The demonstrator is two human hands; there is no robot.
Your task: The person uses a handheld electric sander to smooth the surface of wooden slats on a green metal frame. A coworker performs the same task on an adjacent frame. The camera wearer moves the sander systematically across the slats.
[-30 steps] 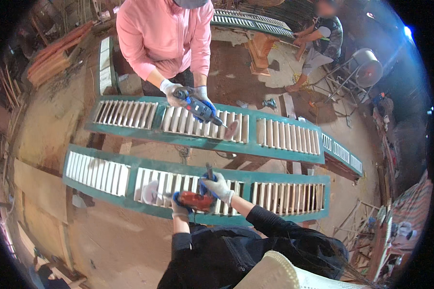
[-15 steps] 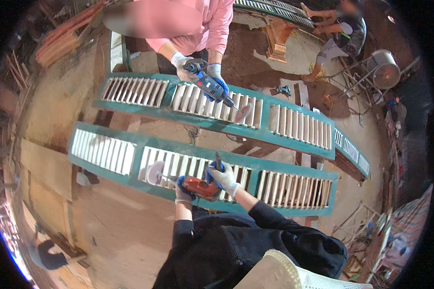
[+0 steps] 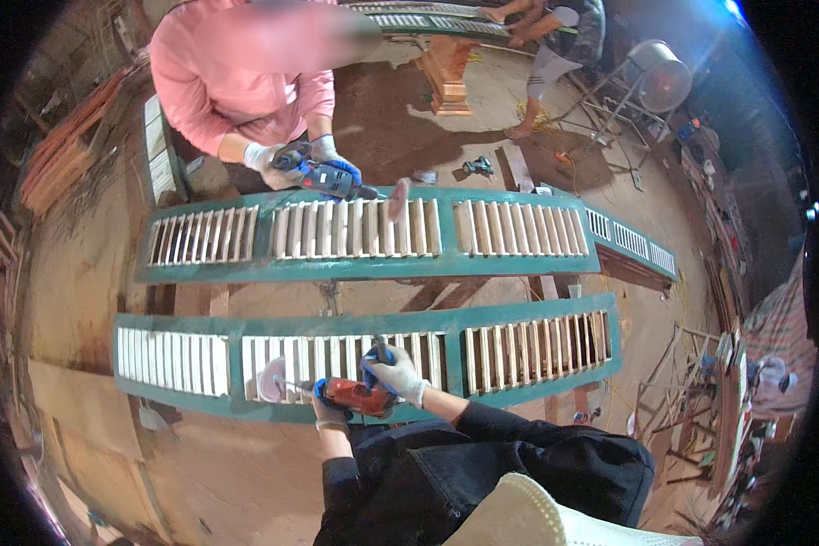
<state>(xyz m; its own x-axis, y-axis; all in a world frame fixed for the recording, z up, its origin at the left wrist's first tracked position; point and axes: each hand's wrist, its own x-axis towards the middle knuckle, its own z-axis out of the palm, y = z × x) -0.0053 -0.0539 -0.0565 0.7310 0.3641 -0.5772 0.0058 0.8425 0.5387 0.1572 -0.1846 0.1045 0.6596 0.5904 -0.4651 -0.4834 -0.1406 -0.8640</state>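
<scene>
Both my hands wear white gloves with blue palms and hold a red power drill (image 3: pixel 359 397). My left hand (image 3: pixel 330 409) is closed round its front end, near the shaft. My right hand (image 3: pixel 395 375) grips a dark handle at its rear. From the shaft a pale round sanding disc (image 3: pixel 270 379) reaches left, over the slats in the middle section of the nearer green-framed louvered panel (image 3: pixel 235 364). Whether the disc touches the slats is hard to tell. My fingertips are partly hidden behind the drill.
Across from me, a person in pink (image 3: pixel 246 100) holds a blue-and-black drill (image 3: pixel 332 180) with a reddish disc (image 3: pixel 398 200) over the farther louvered panel (image 3: pixel 364 268). Behind are a wooden pedestal (image 3: pixel 448 77), a drum fan (image 3: pixel 662 76), another person (image 3: pixel 560 45) and stacked boards (image 3: pixel 64 164) at left.
My view has shifted, so both panels appear lower and farther left. The co-worker's disc has moved toward the far edge of their panel. My grip on the drill is unchanged.
</scene>
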